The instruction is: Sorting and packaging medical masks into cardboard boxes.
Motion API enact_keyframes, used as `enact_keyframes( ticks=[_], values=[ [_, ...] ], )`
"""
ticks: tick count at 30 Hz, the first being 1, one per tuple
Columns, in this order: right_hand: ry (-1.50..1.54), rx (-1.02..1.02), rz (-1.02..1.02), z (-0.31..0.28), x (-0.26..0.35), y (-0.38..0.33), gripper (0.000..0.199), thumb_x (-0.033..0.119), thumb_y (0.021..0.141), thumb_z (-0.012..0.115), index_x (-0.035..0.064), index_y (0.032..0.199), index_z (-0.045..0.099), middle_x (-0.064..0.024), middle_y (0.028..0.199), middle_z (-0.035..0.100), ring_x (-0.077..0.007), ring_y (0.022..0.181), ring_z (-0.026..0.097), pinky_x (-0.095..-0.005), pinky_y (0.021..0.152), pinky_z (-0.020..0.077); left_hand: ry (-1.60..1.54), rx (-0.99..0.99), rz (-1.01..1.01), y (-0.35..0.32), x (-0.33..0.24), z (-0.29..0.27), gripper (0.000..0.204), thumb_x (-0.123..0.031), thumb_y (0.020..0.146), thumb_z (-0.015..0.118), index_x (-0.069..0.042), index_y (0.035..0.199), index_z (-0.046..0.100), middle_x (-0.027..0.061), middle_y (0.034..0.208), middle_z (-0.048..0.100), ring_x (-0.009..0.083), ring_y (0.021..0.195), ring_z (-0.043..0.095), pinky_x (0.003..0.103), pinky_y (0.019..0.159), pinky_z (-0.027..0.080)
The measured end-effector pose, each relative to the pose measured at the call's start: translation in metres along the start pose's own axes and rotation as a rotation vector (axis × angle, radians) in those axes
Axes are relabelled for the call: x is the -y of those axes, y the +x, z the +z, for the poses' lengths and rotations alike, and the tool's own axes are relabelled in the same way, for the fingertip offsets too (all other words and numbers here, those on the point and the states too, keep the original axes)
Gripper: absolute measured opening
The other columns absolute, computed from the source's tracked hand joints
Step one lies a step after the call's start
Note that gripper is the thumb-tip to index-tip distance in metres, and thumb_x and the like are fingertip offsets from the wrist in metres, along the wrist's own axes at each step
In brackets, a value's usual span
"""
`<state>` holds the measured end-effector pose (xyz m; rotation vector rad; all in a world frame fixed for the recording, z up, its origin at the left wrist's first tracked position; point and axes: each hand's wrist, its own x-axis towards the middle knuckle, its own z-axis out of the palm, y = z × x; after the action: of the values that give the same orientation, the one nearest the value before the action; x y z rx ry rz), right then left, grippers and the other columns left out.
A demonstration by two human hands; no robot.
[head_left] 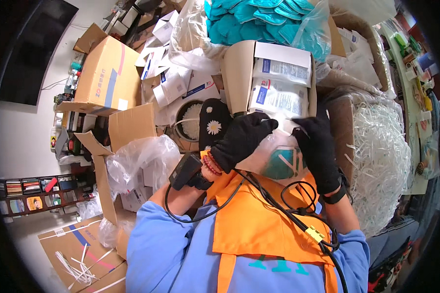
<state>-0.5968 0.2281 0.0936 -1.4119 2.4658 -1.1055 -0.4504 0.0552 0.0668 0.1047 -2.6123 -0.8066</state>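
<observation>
In front of my chest, a clear plastic bag [259,158] holds a folded teal mask [279,163] with pale straps showing through. My left hand [240,139], in a black glove, pinches the bag's upper edge, fingers closed. At the other side of that edge, my gloved right hand [319,152] is also closed on the bag, slightly smeared by motion. Just beyond both hands stands an open carton [238,73] with white packets [281,95] marked with blue labels inside.
A plastic-lined heap of teal masks [264,19] sits farther out. On the right, a box overflows with thin white strips [379,166]. Cardboard boxes [105,75] and an opened carton with plastic film [142,163] stand left. A cable [274,200] loops across my apron.
</observation>
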Motion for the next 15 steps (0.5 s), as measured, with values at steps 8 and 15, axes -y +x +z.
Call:
enact_keyframes(
  ticks=[8,15],
  values=[
    [0.096,0.045,-0.107,-0.006,0.027,-0.004,0.023,0.014,0.073,0.078,0.0059,0.089,0.066,-0.0113,0.081,0.063,-0.032,0.078,0.063,-0.0378,0.069,0.0485,-0.468,0.104,-0.34,0.008,-0.011,-0.012,0.014,-0.008,0.088,0.063,-0.005,0.098,0.073,0.0111,0.089,0.068,0.0233,0.08,0.067,0.03,0.074,0.052],
    [0.331,0.154,0.032,-0.002,0.014,-0.006,0.019,0.011,0.074,0.077,0.005,0.088,0.066,-0.0123,0.083,0.065,-0.0291,0.079,0.065,-0.0359,0.068,0.0502,0.169,0.04,0.18,-0.027,0.037,0.006,0.037,-0.006,0.087,0.054,0.0,0.123,0.058,0.0165,0.116,0.063,0.0298,0.108,0.061,0.037,0.095,0.049]
  ],
)
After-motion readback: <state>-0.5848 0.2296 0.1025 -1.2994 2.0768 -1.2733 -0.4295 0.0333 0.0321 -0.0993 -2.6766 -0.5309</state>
